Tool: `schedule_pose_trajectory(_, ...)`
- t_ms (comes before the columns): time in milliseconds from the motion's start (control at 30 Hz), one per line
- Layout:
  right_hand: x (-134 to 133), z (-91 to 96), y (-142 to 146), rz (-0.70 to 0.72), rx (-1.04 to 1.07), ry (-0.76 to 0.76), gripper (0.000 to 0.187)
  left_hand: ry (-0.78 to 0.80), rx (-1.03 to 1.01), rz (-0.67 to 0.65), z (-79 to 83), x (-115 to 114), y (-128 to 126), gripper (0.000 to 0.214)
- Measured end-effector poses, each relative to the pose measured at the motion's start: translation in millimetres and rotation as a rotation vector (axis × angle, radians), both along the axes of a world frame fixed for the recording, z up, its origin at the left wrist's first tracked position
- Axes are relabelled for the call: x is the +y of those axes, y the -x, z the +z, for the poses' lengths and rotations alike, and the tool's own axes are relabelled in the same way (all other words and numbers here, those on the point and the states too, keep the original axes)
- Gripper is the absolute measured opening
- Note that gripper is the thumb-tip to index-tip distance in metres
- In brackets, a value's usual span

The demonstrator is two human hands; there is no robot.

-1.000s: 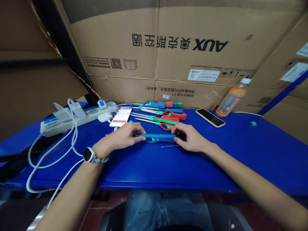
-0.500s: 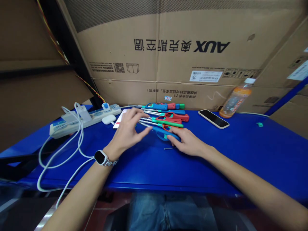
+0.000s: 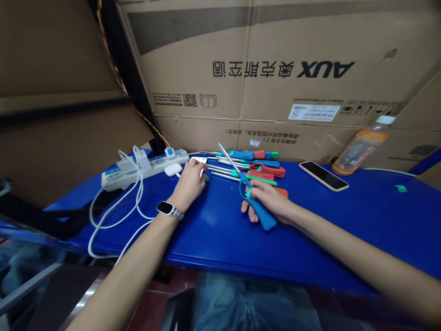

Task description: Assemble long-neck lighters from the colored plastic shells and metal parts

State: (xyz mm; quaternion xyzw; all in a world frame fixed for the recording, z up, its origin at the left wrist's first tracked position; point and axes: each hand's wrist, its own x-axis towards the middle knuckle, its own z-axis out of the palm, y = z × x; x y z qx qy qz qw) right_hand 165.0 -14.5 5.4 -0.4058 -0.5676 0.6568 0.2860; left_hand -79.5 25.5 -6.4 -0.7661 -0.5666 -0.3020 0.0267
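A blue long-necked gas lighter (image 3: pixel 262 214) is gripped in my right hand (image 3: pixel 267 197), raised above the table with its metal tube slanting up and to the left. My fingers wrap round its handle by the trigger. My left hand (image 3: pixel 191 184) rests low over the table, fingers curled and partly hidden; whether they hold anything is unclear. A small green piece (image 3: pixel 207 178) shows beside these fingers, and a white flat phone-like thing (image 3: pixel 199 160) lies just beyond. Several similar lighters (image 3: pixel 258 171), blue, red and green, lie side by side behind my right hand.
On the left stand a white power strip (image 3: pixel 148 168), loose white cables (image 3: pixel 138 193) and a white earbud case (image 3: pixel 172 169). To the right lie a dark-screened phone (image 3: pixel 324 175), an orange drink bottle (image 3: pixel 360 147) and a small teal piece (image 3: pixel 400 188). A large cardboard box (image 3: pixel 268 92) backs the table.
My right hand has raised the blue lighter, swinging its tube upward. My left hand has let go of the space near the tube, drawing back left and curling its fingers down. The view has shifted.
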Motion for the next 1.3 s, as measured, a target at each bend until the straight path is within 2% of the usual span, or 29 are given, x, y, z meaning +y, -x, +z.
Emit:
schedule_pose_trajectory(167, 1.6, 5.2, 20.9, 0.006, 0.075, 0.130, 0.034, 0.113, 0.235, -0.078, -4.0, 4.5, 0.5, 0.023)
schedule_pose_trajectory(300, 1.7, 0.4, 21.4, 0.051, 0.127, 0.158, 0.050, 0.123, 0.190, -0.158, -4.9, 2.9, -6.0, 0.016)
schedule_pose_trajectory(433, 1.1, -4.6, 10.4, 0.085, 0.169, 0.209, 0.047, 0.227, -0.087, -0.334, -5.3, -4.5, -17.2, 0.010)
schedule_pose_trajectory(533, -0.7, -1.9, 2.6, 0.064, 0.193, 0.225, 0.038, 0.303, -0.366, -0.413, -2.6, -11.1, -30.6, 0.021)
schedule_pose_trajectory(600, -2.4, 2.2, -1.0, 0.033, 0.195, 0.228, 0.030, 0.375, -0.606, -0.419, 2.0, -11.9, -41.0, 0.025)
schedule_pose_trajectory(667, -4.1, 6.1, -3.8, 0.015, 0.175, 0.220, 0.023, 0.488, -0.900, -0.413, 8.7, -8.0, -51.6, 0.021)
schedule_pose_trajectory(733, -5.7, 8.3, -6.1, -0.012, 0.137, 0.176, 0.031, 0.573, -1.193, -0.400, 16.8, 0.3, -61.5, 0.013)
schedule_pose_trajectory(867, -8.4, 6.7, -8.8, -0.032, 0.100, 0.060, 0.033, 0.547, -1.575, -0.306, 29.9, 21.2, -76.7, 0.007)
schedule_pose_trajectory(967, -10.1, 3.1, -8.0, -0.023, 0.091, 0.022, 0.027, 0.513, -1.738, -0.250, 32.2, 29.5, -82.0, 0.011)
schedule_pose_trajectory(1067, -11.7, -0.2, -5.8, -0.028, 0.059, 0.004, 0.026, 0.514, -1.832, -0.282, 30.1, 27.7, -82.2, 0.012)
schedule_pose_trajectory(1300, -13.4, -5.3, -3.3, -0.024, 0.019, -0.030, 0.030, 0.481, -1.788, -0.321, 24.7, 18.3, -81.2, 0.012)
